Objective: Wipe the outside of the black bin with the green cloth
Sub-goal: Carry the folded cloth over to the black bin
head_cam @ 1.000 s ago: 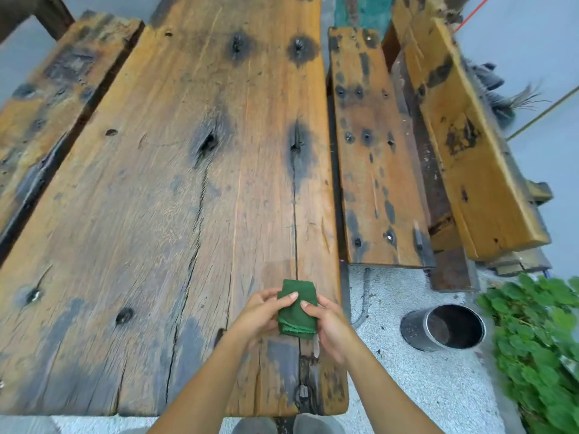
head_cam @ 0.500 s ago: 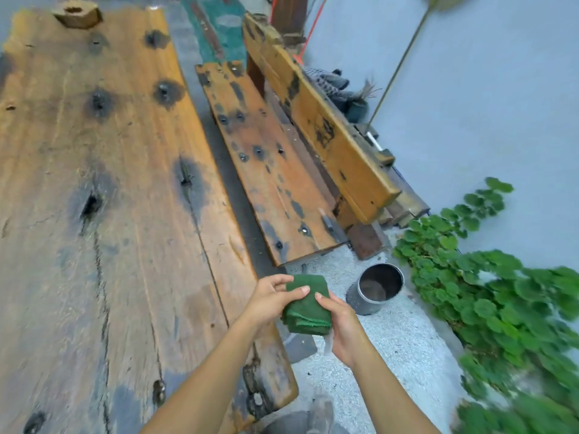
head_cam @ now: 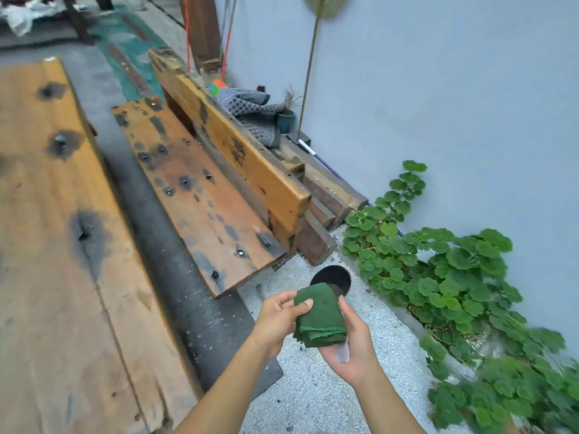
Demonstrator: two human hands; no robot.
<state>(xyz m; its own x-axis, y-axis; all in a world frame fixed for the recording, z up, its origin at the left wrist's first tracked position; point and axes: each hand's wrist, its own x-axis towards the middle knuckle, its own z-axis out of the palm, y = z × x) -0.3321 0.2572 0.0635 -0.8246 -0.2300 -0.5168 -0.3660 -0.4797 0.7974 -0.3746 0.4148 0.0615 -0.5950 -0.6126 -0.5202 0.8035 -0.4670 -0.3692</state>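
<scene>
Running left to right: wooden table is filling the left side, top bare and weathered with dark knots. Wooden bench is sitting just right of it, seat bare, backrest toward the wall. Grey checked cloth is lying behind the backrest.

Left hand is pinching the upper edge of the folded green cloth, thumb on top. Right hand is cupping the same cloth from below, palm up, fingers closed round its lower folds. Cloth is being held in the air, off every surface.

Black bin is standing upright on the gravel floor, just beyond the cloth, partly hidden by it. Mouth is open; interior is dark, contents can't tell.

Green leafy plant is growing along the wall, just right of the bin.
</scene>
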